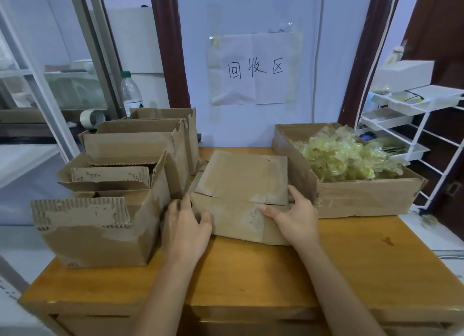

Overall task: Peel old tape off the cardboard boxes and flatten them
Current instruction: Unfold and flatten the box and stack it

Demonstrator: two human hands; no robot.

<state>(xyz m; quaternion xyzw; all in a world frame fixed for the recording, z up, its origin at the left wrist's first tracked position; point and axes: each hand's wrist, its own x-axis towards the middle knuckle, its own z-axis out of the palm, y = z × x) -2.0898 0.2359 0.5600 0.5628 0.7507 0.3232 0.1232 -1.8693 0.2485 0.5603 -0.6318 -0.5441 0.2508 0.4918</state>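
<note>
While we hold the flattened brown cardboard box [241,197] mid-worktop [351,255], left hand [185,225] grips its left edge and right hand [296,217] its right, fingers [270,213] curled on it. Long axis runs away from us. Unflattened open brown boxes [113,205] sit left, nearer the left hand.

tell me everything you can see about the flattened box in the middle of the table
The flattened cardboard box is brown corrugated card, lying flat on the wooden table between the open boxes and the box of tape scraps. Its flaps show creases and pale patches. The left hand holds its left edge; the right hand its right.
</note>
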